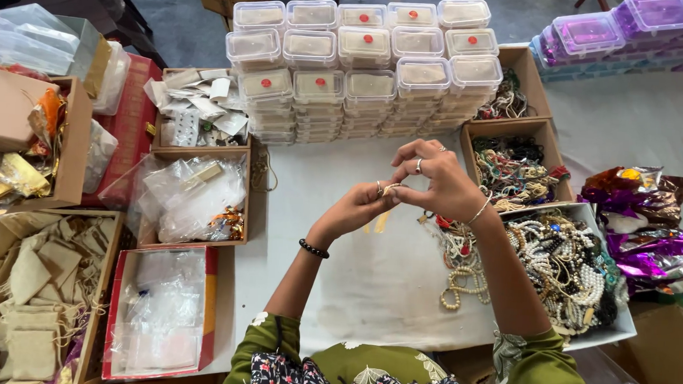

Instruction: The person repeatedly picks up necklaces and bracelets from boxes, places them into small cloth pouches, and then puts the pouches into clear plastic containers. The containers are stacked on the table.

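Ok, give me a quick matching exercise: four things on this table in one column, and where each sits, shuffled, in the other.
Things:
1. stacked clear lidded boxes
2. small cloth drawstring pouches
3. heap of beaded necklaces
4. purple foil wrappers

Places:
A. far right edge
B. tray beside the right hand
C. far side, centre
D. box at near left

Pairs: 1-C, 2-D, 3-B, 4-A

Bright, even daylight fills the scene, and the hands cast only faint, soft shadows on the white worktop. Wide-angle distortion bends the edges, where corners darken and detail softens slightly.
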